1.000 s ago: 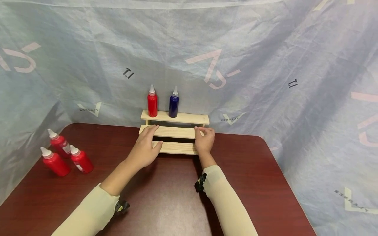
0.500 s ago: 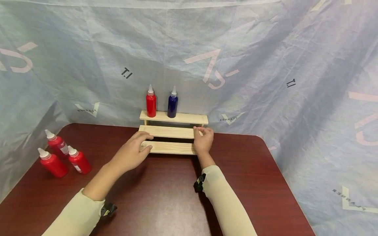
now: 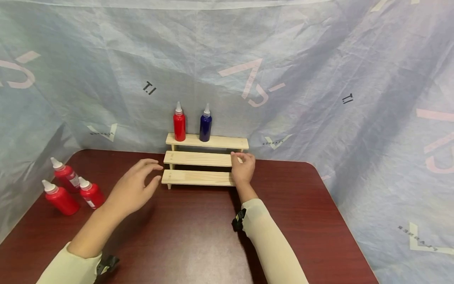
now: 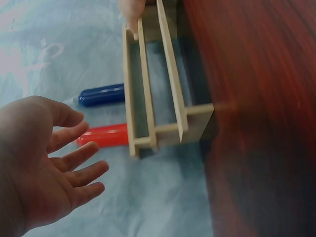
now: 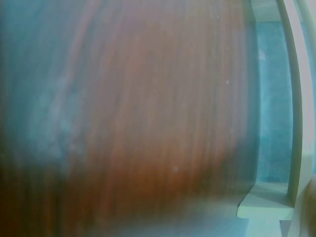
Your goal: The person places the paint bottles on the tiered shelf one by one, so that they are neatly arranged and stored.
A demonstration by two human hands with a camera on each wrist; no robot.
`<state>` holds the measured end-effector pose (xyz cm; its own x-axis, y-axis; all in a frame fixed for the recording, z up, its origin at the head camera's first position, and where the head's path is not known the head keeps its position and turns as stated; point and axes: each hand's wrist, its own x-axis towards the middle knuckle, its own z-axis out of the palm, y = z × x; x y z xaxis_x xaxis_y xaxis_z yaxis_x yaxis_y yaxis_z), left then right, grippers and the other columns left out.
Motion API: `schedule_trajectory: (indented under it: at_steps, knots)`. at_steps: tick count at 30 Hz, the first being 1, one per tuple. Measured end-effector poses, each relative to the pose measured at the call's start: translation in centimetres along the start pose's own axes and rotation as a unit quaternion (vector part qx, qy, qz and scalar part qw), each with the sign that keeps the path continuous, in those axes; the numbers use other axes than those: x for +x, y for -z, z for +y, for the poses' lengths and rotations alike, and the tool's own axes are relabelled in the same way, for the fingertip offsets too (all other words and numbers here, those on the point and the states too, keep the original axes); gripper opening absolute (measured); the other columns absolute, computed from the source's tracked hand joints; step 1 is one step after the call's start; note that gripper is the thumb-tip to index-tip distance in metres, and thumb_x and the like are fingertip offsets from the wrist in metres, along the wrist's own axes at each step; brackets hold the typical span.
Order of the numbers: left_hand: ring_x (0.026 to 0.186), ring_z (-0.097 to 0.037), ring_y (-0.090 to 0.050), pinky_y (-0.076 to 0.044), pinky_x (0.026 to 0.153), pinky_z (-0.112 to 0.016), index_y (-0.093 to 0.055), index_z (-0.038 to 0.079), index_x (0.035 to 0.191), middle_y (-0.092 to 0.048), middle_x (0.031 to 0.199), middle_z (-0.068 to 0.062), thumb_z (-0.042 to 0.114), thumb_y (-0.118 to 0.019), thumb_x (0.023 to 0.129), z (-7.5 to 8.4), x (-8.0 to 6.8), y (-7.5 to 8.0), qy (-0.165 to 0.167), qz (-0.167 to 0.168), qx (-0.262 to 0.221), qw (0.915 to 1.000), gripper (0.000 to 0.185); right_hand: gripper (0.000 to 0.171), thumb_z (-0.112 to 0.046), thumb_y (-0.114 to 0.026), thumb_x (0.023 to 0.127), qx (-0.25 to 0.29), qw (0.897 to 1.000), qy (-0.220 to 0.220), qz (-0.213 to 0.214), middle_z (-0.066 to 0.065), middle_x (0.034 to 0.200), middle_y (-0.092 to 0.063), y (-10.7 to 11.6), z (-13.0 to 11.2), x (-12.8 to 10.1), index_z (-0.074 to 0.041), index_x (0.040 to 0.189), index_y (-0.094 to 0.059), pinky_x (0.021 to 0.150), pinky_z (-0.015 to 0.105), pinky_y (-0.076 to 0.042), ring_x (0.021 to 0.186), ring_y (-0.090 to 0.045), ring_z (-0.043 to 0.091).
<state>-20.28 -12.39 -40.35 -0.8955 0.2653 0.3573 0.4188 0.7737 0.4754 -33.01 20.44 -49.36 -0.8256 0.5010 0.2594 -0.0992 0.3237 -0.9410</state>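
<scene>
A three-tier wooden display rack (image 3: 198, 177) stands at the back of the table. On its top tier, a red squeeze bottle (image 3: 179, 128) and a dark blue squeeze bottle (image 3: 205, 129) stand upright, both with white pointed caps. My right hand (image 3: 243, 169) holds the rack's right end at the middle tier, thumb and fingers curled at the board. Off the rack's left end, my left hand (image 3: 133, 189) hovers over the table with nothing in it. The left wrist view shows its fingers (image 4: 89, 174) spread apart. In the right wrist view, only part of the rack (image 5: 298, 98) appears.
Several red bottles stand grouped at the table's left side, the nearest red bottle (image 3: 62, 200) in front. A grey fabric sheet (image 3: 301, 79) hangs behind and beside the dark red wooden table (image 3: 202, 236).
My left hand has come off the rack's left side and moved left toward the red bottles. My right hand stays at the rack's right end, and the rack's bottles stand as before.
</scene>
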Motion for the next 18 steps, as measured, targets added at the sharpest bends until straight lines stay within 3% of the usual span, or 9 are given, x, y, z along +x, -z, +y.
schedule_trajectory:
  at_steps: [6,9,14,18]
  knots:
    - [0.129,-0.043,-0.058,-0.047,0.106,-0.066,-0.071,0.005,0.125,-0.062,0.138,-0.019,0.011,-0.074,0.094,-0.8,-1.1,2.2,-0.014,0.030,0.026,0.9991,0.031,0.024,-0.027,-0.078,0.096,-0.002,1.000,-0.011,-0.010,0.012,0.120,-0.056,0.1,0.1,-0.2,-0.002,0.096,-0.079,0.110,0.049,-0.050,0.119,-0.061,0.034]
    - [0.133,-0.048,-0.052,-0.037,0.114,-0.071,-0.072,0.004,0.123,-0.062,0.137,-0.023,0.011,-0.074,0.093,-1.3,-1.2,2.8,-0.018,0.050,0.034,0.9980,0.031,0.024,-0.026,-0.079,0.096,-0.001,1.000,-0.009,-0.005,0.012,0.120,-0.057,0.1,0.1,-0.2,-0.002,0.097,-0.079,0.108,0.049,-0.051,0.118,-0.062,0.034]
    - [0.140,-0.057,-0.041,-0.018,0.122,-0.080,-0.071,0.003,0.121,-0.059,0.139,-0.027,0.012,-0.073,0.091,-1.9,-1.8,3.5,0.005,0.089,0.070,0.9935,0.030,0.026,-0.028,-0.079,0.095,-0.007,1.000,-0.002,-0.005,0.012,0.118,-0.057,0.1,0.1,-0.2,-0.002,0.097,-0.080,0.107,0.048,-0.052,0.115,-0.062,0.034]
    - [0.144,-0.059,-0.036,-0.013,0.122,-0.081,-0.069,0.001,0.120,-0.055,0.140,-0.032,0.014,-0.071,0.089,-2.2,-2.1,3.6,0.039,0.141,0.102,0.9839,0.034,0.026,-0.028,-0.080,0.095,-0.004,1.000,0.007,-0.001,0.013,0.116,-0.057,0.2,0.1,0.0,-0.001,0.097,-0.080,0.107,0.048,-0.052,0.113,-0.062,0.035]
